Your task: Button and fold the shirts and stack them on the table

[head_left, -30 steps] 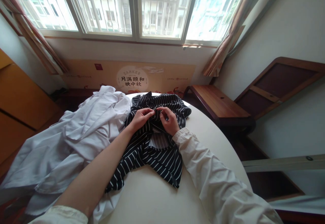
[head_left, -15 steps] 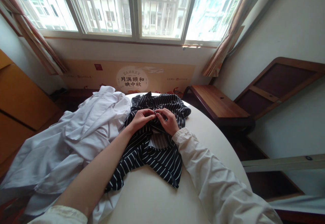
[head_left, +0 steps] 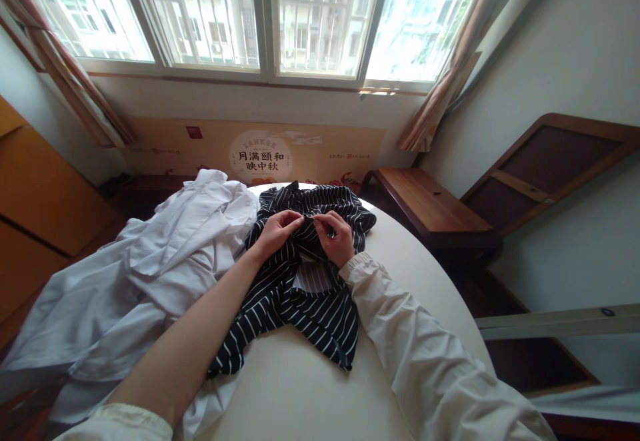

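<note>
A black garment with white stripes (head_left: pixel 320 314) lies rumpled on a round white table (head_left: pixel 425 274). My left hand (head_left: pixel 280 231) pinches a bit of its dark cloth between thumb and fingertips near the garment's middle. Just to the right, my right hand (head_left: pixel 336 236) is closed in a pinch on the same bit of cloth, its fingertips a short way from the left ones. Whether a button or other small part is between the fingers is too small to see. The garment's pale striped inner side shows through a gap below my hands.
A heap of white cloth (head_left: pixel 185 241) covers the table's left side and hangs over its edge. Beyond the table stand a printed cardboard panel (head_left: pixel 310 151) and a barred window. A wooden chair (head_left: pixel 435 198) is at the right, an orange-brown cabinet (head_left: pixel 45 188) at the left.
My right hand has shifted slightly to the right, so the fingertips of both hands are a little farther apart, with dark cloth showing between them. The garment otherwise lies as before.
</note>
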Tool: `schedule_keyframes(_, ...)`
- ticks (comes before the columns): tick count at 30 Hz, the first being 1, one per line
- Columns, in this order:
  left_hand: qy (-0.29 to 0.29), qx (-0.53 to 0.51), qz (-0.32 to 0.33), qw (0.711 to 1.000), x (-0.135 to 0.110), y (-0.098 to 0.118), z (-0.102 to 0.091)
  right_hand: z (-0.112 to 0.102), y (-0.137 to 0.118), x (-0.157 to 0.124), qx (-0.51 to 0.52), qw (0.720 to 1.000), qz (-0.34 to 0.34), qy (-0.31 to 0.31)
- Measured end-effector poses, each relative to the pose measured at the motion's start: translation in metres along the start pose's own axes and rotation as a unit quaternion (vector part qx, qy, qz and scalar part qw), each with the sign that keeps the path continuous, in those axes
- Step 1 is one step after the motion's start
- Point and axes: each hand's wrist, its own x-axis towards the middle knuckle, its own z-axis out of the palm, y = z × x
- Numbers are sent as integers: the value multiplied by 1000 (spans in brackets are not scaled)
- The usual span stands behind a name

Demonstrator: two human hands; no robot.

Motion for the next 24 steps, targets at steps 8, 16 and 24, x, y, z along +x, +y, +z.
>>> schedule_keyframes(8,-43,-29,-23,998,-2,2,-4,2,4,0,-14,999,-7,-34)
schedule_keyframes(16,-73,4,-8,997,-2,-1,-3,1,4,3,21,1000,7,-6)
schedule_keyframes(24,-49,-7,-15,999,-1,-1,-2,1,6,3,34,999,20,-4)
